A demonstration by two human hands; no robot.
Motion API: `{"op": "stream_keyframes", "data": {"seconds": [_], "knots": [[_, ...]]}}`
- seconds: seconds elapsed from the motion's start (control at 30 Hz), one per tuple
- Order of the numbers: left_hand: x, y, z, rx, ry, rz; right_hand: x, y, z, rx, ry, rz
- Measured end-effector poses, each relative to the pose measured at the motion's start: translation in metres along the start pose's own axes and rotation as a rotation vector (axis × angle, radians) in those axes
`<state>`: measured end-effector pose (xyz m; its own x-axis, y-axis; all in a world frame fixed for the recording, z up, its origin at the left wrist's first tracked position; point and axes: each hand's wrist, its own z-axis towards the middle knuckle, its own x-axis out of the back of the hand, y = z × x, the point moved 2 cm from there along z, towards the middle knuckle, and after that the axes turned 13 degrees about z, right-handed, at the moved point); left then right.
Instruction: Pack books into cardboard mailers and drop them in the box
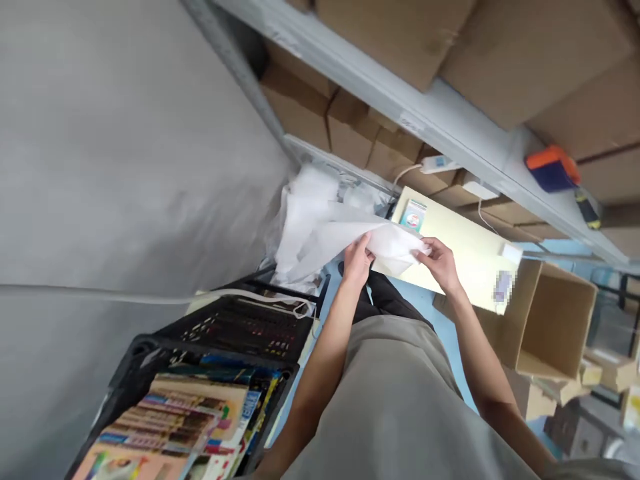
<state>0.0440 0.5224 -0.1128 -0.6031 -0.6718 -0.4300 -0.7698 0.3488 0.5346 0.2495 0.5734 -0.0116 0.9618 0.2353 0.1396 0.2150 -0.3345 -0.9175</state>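
We are clamping fingertips (423, 257) on a white sheet (393, 241), likely soft, light, best held by edges, left hand (357, 262) nine o'clock of right hand (442, 265).

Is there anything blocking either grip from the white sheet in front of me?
Nothing visible is in the way: your left grip and right grip both hold the white sheet directly.

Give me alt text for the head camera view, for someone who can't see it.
A person's left hand and right hand hold a thin, white, soft-looking sheet near a pale yellow rectangular table. At lower left, a black plastic crate holds colourful books; brown cardboard boxes line light grey shelves above.
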Motion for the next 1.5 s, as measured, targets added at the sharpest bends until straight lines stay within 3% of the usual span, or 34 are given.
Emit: {"op": "stream_keyframes", "data": {"seconds": [0.13,0.3,0.53,0.7,0.8,0.93,1.1,1.27,1.4,1.5], "knots": [[-0.036,-0.031,0.003,0.117,-0.092,0.111,0.066,0.013,-0.046,-0.023,0.225,0.075],[-0.065,-0.068,0.007,0.260,-0.117,0.223,0.133,0.049,-0.077,-0.159,0.273,0.190],[-0.081,-0.118,0.022,0.256,0.051,0.534,0.208,0.128,-0.073,-0.355,0.184,0.292],[-0.096,-0.171,0.029,0.267,0.148,0.655,0.265,0.191,-0.055,-0.260,0.272,0.101],[-0.105,-0.204,0.028,0.252,0.198,0.691,0.292,0.220,-0.040,-0.231,0.261,-0.107],[-0.117,-0.240,0.024,0.224,0.274,0.748,0.314,0.240,-0.029,-0.202,0.167,-0.368],[-0.129,-0.264,0.019,0.247,0.304,0.837,0.319,0.234,-0.035,-0.004,0.101,-0.635],[-0.137,-0.257,0.020,0.231,0.295,0.909,0.318,0.226,-0.040,0.092,-0.213,-0.723],[-0.143,-0.239,0.017,0.172,0.260,0.937,0.324,0.223,-0.033,0.029,-0.188,-0.662],[-0.156,-0.234,0.004,0.139,0.060,0.991,0.319,0.215,-0.026,0.051,-0.165,-0.595]]}}
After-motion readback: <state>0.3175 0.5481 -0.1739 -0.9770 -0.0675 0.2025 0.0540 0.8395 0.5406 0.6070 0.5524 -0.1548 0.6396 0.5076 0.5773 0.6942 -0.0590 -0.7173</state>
